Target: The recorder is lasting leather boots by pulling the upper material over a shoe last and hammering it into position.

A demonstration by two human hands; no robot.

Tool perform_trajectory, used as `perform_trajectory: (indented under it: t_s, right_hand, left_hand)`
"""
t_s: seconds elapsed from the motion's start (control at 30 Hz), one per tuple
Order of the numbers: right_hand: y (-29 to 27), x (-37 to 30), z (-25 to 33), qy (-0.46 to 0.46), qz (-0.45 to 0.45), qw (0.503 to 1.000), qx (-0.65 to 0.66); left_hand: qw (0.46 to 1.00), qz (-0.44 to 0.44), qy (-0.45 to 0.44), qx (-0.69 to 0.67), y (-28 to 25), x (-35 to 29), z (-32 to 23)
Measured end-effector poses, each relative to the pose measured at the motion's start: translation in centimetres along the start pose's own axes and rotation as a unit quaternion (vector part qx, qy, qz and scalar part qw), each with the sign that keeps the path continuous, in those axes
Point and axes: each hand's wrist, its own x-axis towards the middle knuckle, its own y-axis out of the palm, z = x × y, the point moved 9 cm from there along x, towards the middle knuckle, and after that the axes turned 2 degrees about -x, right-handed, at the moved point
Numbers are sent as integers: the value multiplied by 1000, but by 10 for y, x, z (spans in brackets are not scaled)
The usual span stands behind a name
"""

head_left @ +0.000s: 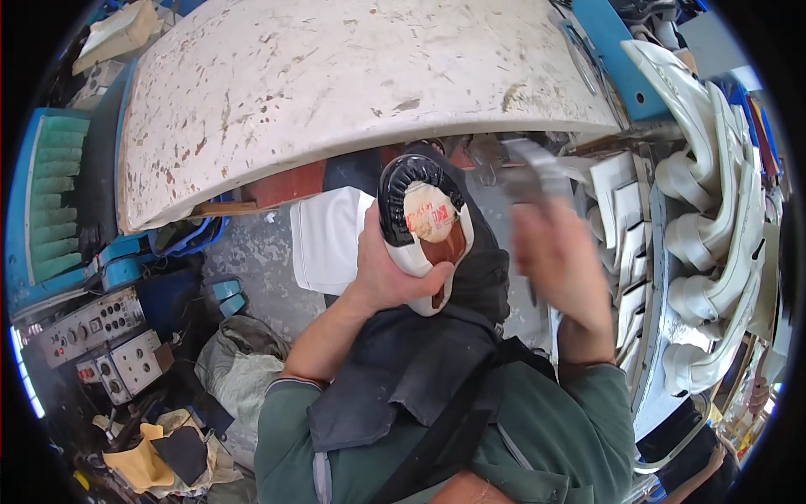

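Observation:
A boot with a black, pleated toe (393, 202) is held sole up over my lap. On its underside shows a pale insole patch (430, 212) with red print, and a brown area lies toward the heel. My left hand (390, 267) wraps round the boot's side, its thumb across the heel end. A white shaft (332, 239) hangs out to the left, apparently the boot's own. Raised to the right of the boot, my right hand (554, 252) is closed round a hammer (537, 172). Hand and hammer are smeared by motion, and the hammer is apart from the boot.
A worn white tabletop (361, 76) curves across ahead. Several white boots (697, 231) line a rack on my right, beside white pieces (625, 244). At left are a control box (92, 328), a grey sack (243, 361) and leather scraps (151, 460). Another person's arm (701, 479) shows lower right.

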Motion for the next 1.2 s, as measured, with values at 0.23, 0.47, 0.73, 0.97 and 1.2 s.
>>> perform_trajectory:
  t_s: [0.23,0.47,0.73,0.97,1.2]
  right_hand:
    - [31,-28,-4,-67,61,993,-70]
    - [34,-40,-16,-54,42,998,2]
    - [47,-43,-22,-81,-12,989,119]
    - [-9,72,-19,-67,-66,973,-209]
    - [-45,199,-42,-136,-196,866,-439]
  left_hand:
    - [1000,-19,-10,-7,-12,-4,-5]
    - [999,-29,18,-16,-15,4,-21]
    - [994,-101,23,-47,-27,21,-34]
    - [988,-95,17,-118,-34,36,-34]
    - [981,-61,73,-168,-34,35,-88]
